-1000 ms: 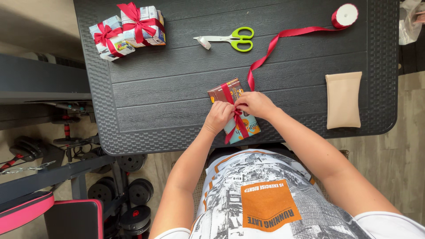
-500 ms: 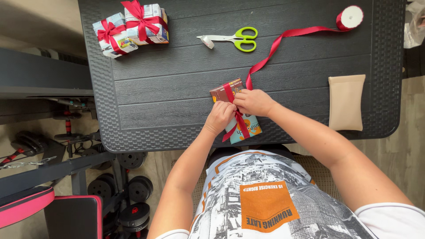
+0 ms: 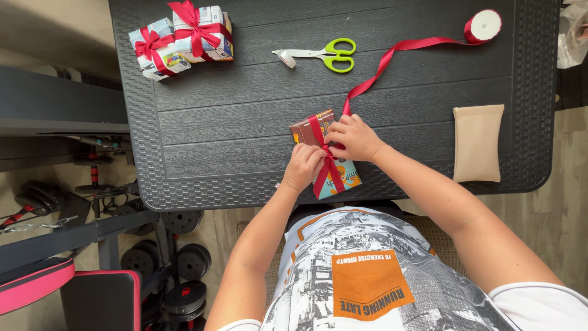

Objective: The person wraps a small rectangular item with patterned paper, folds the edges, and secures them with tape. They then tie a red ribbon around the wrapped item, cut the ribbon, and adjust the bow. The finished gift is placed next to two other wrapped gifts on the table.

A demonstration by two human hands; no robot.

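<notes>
Two hands meet over a small wrapped box (image 3: 324,156) that lies close to the near edge of the dark counter (image 3: 245,122), about midway along it. The left hand (image 3: 303,165) is curled, its fingers pinching the red ribbon (image 3: 318,132) where the bands cross on top of the box. The right hand (image 3: 354,138) is also closed around ribbon at that crossing, just beside the left, on the strand that runs off toward the spool (image 3: 484,24) at the far right corner.

The box looks light and fairly stiff, with glossy paper that would probably slide on the textured counter if pulled sideways; pressing down on its top or gripping its long sides seems the safest hold. The ribbon is soft, slick satin, likely to slip through loose fingers, so pinching close to the crossing suits it best.

The near edge is just behind the box, leaving little room toward the person. Toward the far edge the room is wider: green-handled scissors (image 3: 324,55) lie well apart, two finished ribbon-tied parcels (image 3: 180,37) sit at the far left corner, and a tan pouch (image 3: 476,142) rests near the right edge.
</notes>
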